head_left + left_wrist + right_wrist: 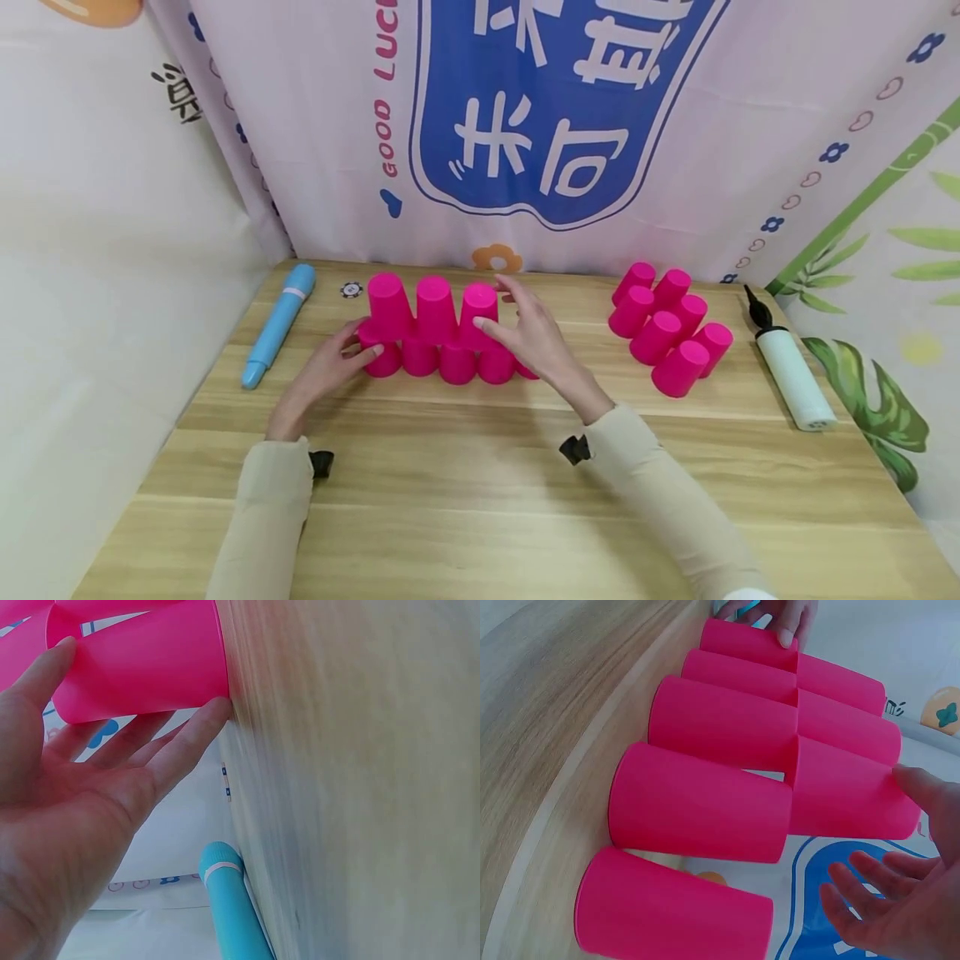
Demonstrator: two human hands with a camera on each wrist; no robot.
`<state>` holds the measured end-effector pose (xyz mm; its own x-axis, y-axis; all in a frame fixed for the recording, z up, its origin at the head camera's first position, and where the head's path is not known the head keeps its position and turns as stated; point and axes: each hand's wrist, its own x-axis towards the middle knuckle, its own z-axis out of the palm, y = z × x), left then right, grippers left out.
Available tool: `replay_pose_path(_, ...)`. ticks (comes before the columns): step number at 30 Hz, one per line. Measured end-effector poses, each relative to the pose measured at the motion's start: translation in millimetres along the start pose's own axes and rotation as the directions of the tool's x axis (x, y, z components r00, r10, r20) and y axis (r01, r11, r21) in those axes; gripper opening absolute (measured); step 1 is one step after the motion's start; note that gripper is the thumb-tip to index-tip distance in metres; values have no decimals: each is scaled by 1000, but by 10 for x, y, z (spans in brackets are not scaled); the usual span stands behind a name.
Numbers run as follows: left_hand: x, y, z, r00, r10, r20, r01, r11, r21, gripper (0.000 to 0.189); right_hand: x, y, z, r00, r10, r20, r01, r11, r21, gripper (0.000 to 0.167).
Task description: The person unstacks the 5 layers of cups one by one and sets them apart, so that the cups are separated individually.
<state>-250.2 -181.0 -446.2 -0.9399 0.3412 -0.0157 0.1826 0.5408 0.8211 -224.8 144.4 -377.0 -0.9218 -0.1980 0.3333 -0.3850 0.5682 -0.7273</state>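
Upside-down pink cups stand in two tiers on the wooden table. The bottom row (457, 365) has several cups; three cups (435, 304) stand above it, toward its left end. My left hand (330, 367) is at the leftmost bottom cup (150, 667), thumb on its front and extended fingers along its outer side. My right hand (536, 337) is beside the rightmost upper cup (847, 791). Its thumb touches that cup near the top, while the other fingers spread apart from it behind. The right end of the bottom row is partly hidden by this hand in the head view.
More pink cups (656, 337) stand upside down in a cluster at the right. Beyond them lies a pale hand pump (795, 379) with a black nozzle. A blue tube-shaped thing (279, 327) lies at the left, near a small round chip (352, 290). A printed curtain (337, 167) hangs behind the table.
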Motion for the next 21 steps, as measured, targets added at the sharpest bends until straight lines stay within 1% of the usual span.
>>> replay_pose_path(4, 2, -7, 8, 1000, -7, 6, 7, 1000, -6, 70, 46, -8, 75, 1000, 22, 8, -22, 1000, -4, 73)
replay_pose_path(12, 12, 1, 5, 1000, 1, 2, -1, 1000, -5, 69, 54, -16, 133, 1000, 12, 0, -12, 999, 45, 62)
replay_pose_path(17, 19, -4, 9, 1000, -5, -1, 5, 1000, 13, 70, 28, 6, 121, 999, -7, -42, 9, 998, 56, 60)
replay_pose_path(21, 24, -6, 10, 1000, -12, -2, 12, 1000, 18, 71, -3, 6, 40, 994, -39, -105, 45, 997, 62, 60)
